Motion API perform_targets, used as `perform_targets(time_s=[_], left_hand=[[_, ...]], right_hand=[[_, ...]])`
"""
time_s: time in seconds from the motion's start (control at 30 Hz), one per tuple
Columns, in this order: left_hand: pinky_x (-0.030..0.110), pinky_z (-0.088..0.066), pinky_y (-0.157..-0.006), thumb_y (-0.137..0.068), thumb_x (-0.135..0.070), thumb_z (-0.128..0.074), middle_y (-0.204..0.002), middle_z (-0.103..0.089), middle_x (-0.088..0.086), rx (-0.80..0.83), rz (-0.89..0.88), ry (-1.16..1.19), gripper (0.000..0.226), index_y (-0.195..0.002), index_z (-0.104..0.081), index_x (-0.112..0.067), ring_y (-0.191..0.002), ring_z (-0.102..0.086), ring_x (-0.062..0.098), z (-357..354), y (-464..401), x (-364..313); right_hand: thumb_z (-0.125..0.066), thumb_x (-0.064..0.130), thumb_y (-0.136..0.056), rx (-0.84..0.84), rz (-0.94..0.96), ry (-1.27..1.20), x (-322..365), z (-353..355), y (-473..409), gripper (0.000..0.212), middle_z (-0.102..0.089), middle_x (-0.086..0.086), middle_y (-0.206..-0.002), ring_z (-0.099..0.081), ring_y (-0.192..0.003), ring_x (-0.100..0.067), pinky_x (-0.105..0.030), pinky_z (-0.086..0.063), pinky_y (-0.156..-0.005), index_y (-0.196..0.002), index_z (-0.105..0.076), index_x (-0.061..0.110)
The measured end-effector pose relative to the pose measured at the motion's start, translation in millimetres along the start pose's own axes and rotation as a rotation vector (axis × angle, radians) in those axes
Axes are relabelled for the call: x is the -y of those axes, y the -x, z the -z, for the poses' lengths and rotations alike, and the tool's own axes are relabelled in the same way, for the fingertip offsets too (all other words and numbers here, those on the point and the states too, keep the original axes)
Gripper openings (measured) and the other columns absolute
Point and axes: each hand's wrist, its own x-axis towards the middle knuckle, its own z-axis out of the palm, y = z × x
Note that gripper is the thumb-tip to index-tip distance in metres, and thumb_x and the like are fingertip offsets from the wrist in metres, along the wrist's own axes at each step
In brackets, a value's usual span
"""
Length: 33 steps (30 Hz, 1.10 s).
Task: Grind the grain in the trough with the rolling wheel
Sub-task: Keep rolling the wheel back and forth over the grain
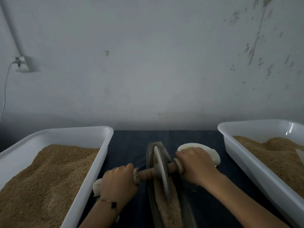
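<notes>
At the middle of the table's near edge we see the narrow dark trough (150, 155) holding tan grain (166, 204). The pale rolling wheel (160, 168) stands upright in it; our left hand (117, 180) and right hand (195, 167) each clasp its wooden axle (145, 174).

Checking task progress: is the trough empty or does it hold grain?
It holds grain: tan grain lies in the trough around the wheel.
</notes>
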Motion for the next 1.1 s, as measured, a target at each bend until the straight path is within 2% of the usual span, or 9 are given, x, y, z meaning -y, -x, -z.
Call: perform_targets(time_s=[0.23,0.4,0.5,0.57,0.63,0.73,0.83,0.97,1.1], left_hand=[[0.021,-0.031,-0.056,-0.086,-0.041,-0.050,-0.069,-0.045,-0.013,-0.017,-0.015,-0.023,0.024,-0.071,-0.034,-0.033,-0.063,-0.044,0.003,5.3,0.7,-1.2],[0.024,-0.031,-0.063,-0.086,-0.047,-0.047,-0.077,-0.044,-0.014,-0.060,-0.106,-0.016,0.020,-0.079,-0.033,-0.034,-0.077,-0.051,0.005,18.1,47.7,-7.9],[0.024,-0.042,-0.050,-0.052,-0.045,-0.080,-0.058,-0.048,-0.012,-0.115,-0.222,-0.034,0.042,-0.066,-0.043,-0.030,-0.054,-0.055,0.006,31.9,72.0,-11.2],[0.021,-0.034,-0.035,-0.025,-0.041,-0.086,-0.042,-0.044,-0.009,-0.143,-0.281,-0.037,0.063,-0.055,-0.033,-0.029,-0.035,-0.046,0.006,40.1,80.3,-13.0],[0.020,-0.030,-0.033,-0.021,-0.040,-0.087,-0.039,-0.042,-0.008,-0.166,-0.284,-0.068,0.068,-0.056,-0.029,-0.029,-0.032,-0.044,0.006,39.2,81.3,-12.8],[0.024,-0.038,-0.039,-0.039,-0.040,-0.086,-0.047,-0.049,-0.009,-0.126,-0.294,-0.045,0.048,-0.057,-0.043,-0.028,-0.040,-0.050,0.008,35.2,71.6,-13.7],[0.025,-0.041,-0.067,-0.082,-0.044,-0.056,-0.083,-0.059,-0.011,-0.091,-0.173,-0.129,0.020,-0.081,-0.041,-0.031,-0.077,-0.058,0.009,31.4,45.4,-14.5],[0.024,-0.038,-0.067,-0.087,-0.040,-0.051,-0.088,-0.059,-0.010,-0.102,-0.062,-0.113,0.017,-0.083,-0.039,-0.029,-0.083,-0.058,0.010,14.3,5.0,-8.2],[0.026,-0.042,-0.069,-0.089,-0.038,-0.051,-0.085,-0.059,-0.008,-0.112,0.018,-0.107,0.016,-0.083,-0.042,-0.026,-0.077,-0.057,0.012,6.4,-27.5,-4.8]], right_hand=[[-0.062,0.025,-0.081,-0.111,-0.003,0.001,6.2,-1.3,12.0,0.014,-0.064,0.001,-0.094,-0.058,-0.088,-0.022,-0.036,-0.040,-0.078,-0.093,-0.055,0.023],[-0.087,0.011,-0.040,-0.304,0.056,0.013,18.8,12.8,66.4,0.041,-0.061,0.003,-0.067,-0.059,-0.061,-0.018,-0.030,-0.047,-0.059,-0.070,-0.061,0.019],[-0.084,0.011,-0.031,-0.338,0.105,0.010,19.0,17.5,96.3,0.046,-0.058,0.007,-0.066,-0.056,-0.057,-0.014,-0.023,-0.039,-0.060,-0.070,-0.061,0.022],[-0.086,0.015,-0.026,-0.310,0.125,0.020,15.9,20.5,105.5,0.050,-0.056,0.009,-0.064,-0.054,-0.054,-0.012,-0.022,-0.036,-0.056,-0.068,-0.060,0.024],[-0.086,0.018,-0.026,-0.278,0.123,0.008,12.1,20.4,105.7,0.049,-0.054,0.010,-0.060,-0.052,-0.051,-0.010,-0.020,-0.031,-0.055,-0.065,-0.058,0.026],[-0.085,0.021,-0.040,-0.187,0.052,-0.028,8.2,15.9,90.8,0.041,-0.054,0.010,-0.059,-0.051,-0.053,-0.007,-0.019,-0.033,-0.051,-0.064,-0.053,0.029],[-0.065,0.025,-0.073,-0.022,-0.067,-0.035,-0.4,5.5,62.4,0.022,-0.059,0.009,-0.082,-0.054,-0.073,-0.011,-0.025,-0.038,-0.059,-0.077,-0.044,0.031],[-0.056,0.022,-0.076,-0.027,-0.087,-0.041,-7.4,-9.1,17.5,0.019,-0.061,0.004,-0.086,-0.058,-0.080,-0.022,-0.030,-0.031,-0.058,-0.078,-0.039,0.027],[-0.059,0.025,-0.080,-0.149,-0.039,0.034,-14.2,-15.0,-14.8,0.011,-0.062,0.000,-0.088,-0.058,-0.082,-0.023,-0.033,-0.033,-0.064,-0.084,-0.049,0.021]])
